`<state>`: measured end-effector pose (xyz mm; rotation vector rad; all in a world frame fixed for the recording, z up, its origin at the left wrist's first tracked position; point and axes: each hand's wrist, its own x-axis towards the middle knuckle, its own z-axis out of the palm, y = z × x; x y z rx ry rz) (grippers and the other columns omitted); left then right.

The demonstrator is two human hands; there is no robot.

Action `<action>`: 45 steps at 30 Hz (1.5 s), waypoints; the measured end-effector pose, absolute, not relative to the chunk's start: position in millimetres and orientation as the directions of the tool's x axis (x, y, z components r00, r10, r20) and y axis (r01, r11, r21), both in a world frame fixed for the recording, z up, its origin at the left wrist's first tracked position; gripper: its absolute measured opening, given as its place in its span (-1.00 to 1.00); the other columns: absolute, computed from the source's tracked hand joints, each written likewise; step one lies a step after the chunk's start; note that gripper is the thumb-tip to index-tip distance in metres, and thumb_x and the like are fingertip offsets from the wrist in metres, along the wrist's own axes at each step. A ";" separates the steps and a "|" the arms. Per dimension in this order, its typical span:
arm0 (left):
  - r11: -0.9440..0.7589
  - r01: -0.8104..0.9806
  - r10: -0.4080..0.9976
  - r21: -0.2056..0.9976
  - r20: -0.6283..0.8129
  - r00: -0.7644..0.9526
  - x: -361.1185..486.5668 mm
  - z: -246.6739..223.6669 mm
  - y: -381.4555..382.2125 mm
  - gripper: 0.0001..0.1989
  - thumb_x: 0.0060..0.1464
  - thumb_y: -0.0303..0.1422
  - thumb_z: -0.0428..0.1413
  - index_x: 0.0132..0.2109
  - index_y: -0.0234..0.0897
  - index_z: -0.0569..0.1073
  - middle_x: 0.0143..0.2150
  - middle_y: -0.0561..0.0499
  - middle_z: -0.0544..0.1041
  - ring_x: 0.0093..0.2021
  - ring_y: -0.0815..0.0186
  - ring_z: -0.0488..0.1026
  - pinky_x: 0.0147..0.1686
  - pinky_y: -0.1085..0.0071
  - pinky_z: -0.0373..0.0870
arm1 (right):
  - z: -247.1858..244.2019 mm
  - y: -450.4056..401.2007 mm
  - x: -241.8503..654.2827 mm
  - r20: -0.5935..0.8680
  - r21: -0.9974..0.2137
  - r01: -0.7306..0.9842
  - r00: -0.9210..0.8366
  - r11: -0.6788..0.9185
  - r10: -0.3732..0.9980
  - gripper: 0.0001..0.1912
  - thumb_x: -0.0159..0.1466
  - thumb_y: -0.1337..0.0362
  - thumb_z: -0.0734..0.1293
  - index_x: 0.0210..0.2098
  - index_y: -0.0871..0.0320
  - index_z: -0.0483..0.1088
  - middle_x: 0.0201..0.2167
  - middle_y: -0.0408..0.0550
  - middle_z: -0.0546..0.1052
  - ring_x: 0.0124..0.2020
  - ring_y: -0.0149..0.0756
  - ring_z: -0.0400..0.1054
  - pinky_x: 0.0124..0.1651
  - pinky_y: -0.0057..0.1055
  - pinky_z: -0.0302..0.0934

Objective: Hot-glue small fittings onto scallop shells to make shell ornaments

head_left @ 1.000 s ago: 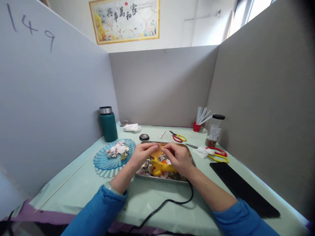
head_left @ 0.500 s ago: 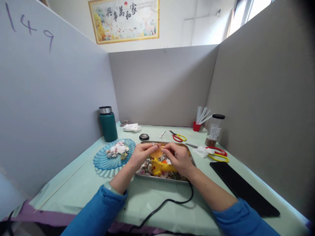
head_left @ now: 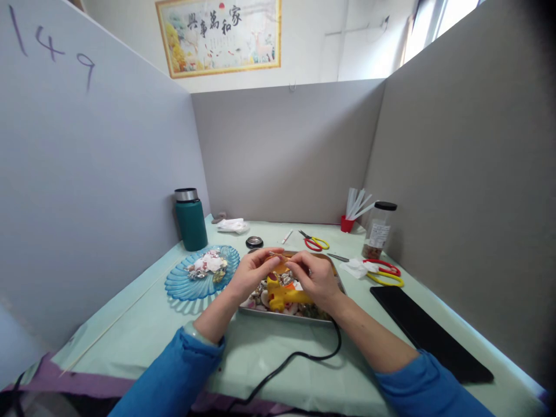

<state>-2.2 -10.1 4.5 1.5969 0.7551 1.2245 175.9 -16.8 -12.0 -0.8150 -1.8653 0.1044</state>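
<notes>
Over a metal tray (head_left: pixel 278 317) of shells and small pieces, my left hand (head_left: pixel 254 271) and my right hand (head_left: pixel 315 277) meet with fingertips nearly touching. Both hands are closed in pinches, and what lies between the fingertips is too small to make out. Below them in the tray rests a yellow glue gun (head_left: pixel 282 294), its black cord (head_left: pixel 299 353) running out over the front edge. Something orange shows behind the fingertips. Left of the tray, a blue fluted plate (head_left: pixel 178 281) bears a heap of white and silvery pieces (head_left: pixel 211 265).
A green bottle (head_left: pixel 191 223) stands at the back left. Behind the tray are a round lid (head_left: pixel 254 242) and scissors (head_left: pixel 313 240). To the right are a red cup (head_left: pixel 346 225) of glue sticks, a clear jar (head_left: pixel 379 234), red-yellow scissors (head_left: pixel 386 272) and a black slab (head_left: pixel 430 333).
The fingers of my left hand have shifted slightly, its index finger now stretching farther over the fingertips. My right hand has hardly moved.
</notes>
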 end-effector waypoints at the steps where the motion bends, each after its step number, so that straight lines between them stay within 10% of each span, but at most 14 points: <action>1: -0.354 -0.093 0.880 0.931 0.365 0.303 -2.5 3.7 -9.2 -0.68 0.01 -0.22 0.17 -0.11 -0.31 0.51 -0.24 -0.06 0.58 -0.29 0.29 0.47 -0.35 0.43 0.43 | -12.2 -16.7 175.9 0.785 -0.427 0.485 -0.220 0.763 0.579 -0.83 0.29 0.23 0.24 -0.38 0.15 0.36 -0.57 -0.17 0.41 -0.58 -0.44 0.22 -0.46 -0.50 0.10; 45: -0.374 -0.169 0.872 0.912 0.407 0.270 -3.4 2.4 -7.7 -0.83 -0.01 -0.31 0.21 -0.28 -0.29 0.45 -0.28 0.00 0.58 -0.26 0.34 0.48 -0.21 0.43 0.38 | -11.4 -18.3 174.8 0.745 -0.516 0.418 -0.210 0.747 0.633 -0.89 0.29 0.26 0.23 -0.30 0.15 0.36 -0.53 -0.16 0.39 -0.56 -0.43 0.21 -0.48 -0.50 0.11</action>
